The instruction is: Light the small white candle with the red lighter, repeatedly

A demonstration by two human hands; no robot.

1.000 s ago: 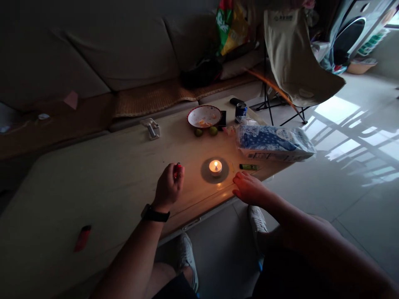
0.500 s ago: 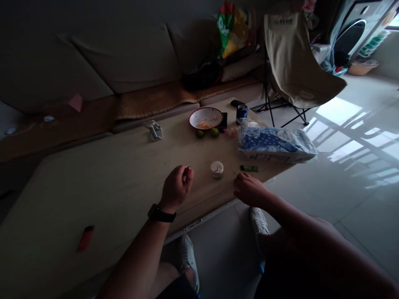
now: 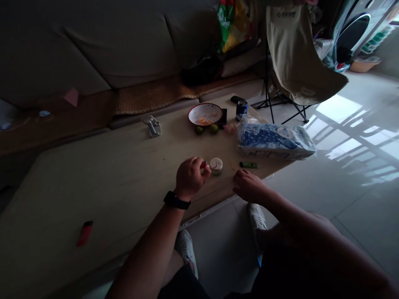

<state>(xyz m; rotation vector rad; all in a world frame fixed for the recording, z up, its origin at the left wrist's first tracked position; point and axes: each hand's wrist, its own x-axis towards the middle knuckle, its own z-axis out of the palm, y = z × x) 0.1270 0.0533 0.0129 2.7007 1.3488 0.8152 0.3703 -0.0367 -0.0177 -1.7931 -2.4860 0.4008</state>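
Observation:
My left hand [image 3: 190, 179], with a black watch on the wrist, is closed around a small red lighter [image 3: 204, 164] whose metal tip pokes out by the thumb. Just right of that tip stands a small round jar [image 3: 216, 167] with a whitish top and a little purple piece on it. My right hand [image 3: 249, 185] rests at the table's near edge with its fingers curled together; whatever they hold, if anything, is hidden. Close to its fingertips lie a thin yellowish stick [image 3: 232, 165] and a green lighter-like object [image 3: 248, 165].
On the table [image 3: 102, 174] are a red lighter [image 3: 84, 233], a grey-white stand [image 3: 152, 126], a bowl with orange bits [image 3: 205, 114], two green fruits [image 3: 213, 128], a blue can [image 3: 242, 109] and a blue-white tissue pack [image 3: 276, 139]. A folding chair [image 3: 296, 62] stands beyond.
My left hand has moved right with the red lighter, which now shows more and sits beside the jar. The right hand has stayed nearly in place. The view has shifted slightly.

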